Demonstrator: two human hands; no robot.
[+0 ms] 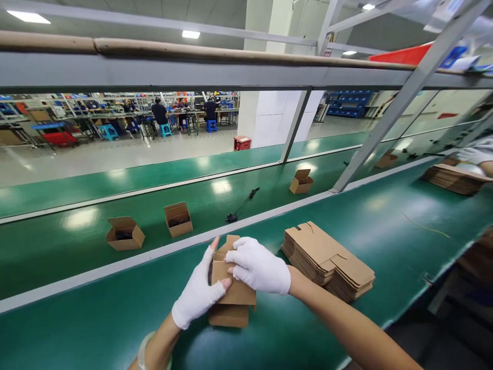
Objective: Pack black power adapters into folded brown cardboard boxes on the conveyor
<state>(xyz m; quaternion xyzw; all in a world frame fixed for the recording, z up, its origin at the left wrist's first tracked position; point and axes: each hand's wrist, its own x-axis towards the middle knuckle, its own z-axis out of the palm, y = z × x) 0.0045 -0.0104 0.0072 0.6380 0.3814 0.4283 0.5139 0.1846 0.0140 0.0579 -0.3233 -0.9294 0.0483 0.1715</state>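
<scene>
The head-worn camera looks forward and tilts down across a green surface (pixel 385 231). It sits close above the left hand (pixel 198 288) and right hand (pixel 259 266), which hold a cardboard box (pixel 233 293) low in frame, while a farther conveyor belt (pixel 77 252) and distant factory floor (pixel 115 164) fill the upper part

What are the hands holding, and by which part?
The left hand and right hand grip a small cardboard carton by its upper end, from either side.
</scene>
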